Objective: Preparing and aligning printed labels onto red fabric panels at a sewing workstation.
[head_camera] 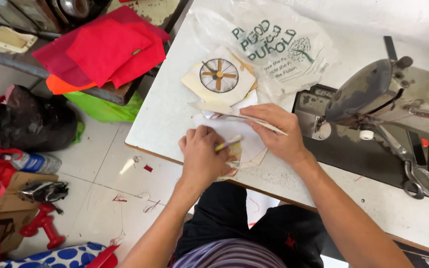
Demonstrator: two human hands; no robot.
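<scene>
The fingers of the left hand are curled narrow around a pale yellow marker, its tip resting on a white paper pattern piece on the bench. The right hand lies flat, fingers spread wide and pressing a thin cream strip — apparently a straightedge — across the same piece; nothing is gripped by it.

The step in hand is judged to be marking or tracing a line along that strip. A steady hold-down from the right hand would be called for next, so that the line is not smeared or skewed.

At 12 o'clock from the hands a stack of paper shapes with a wheel drawing is seen, with a clear plastic bag beyond. At 3 o'clock a sewing machine stands — scissors lie beside it. At 10 o'clock red cloth is piled.
</scene>
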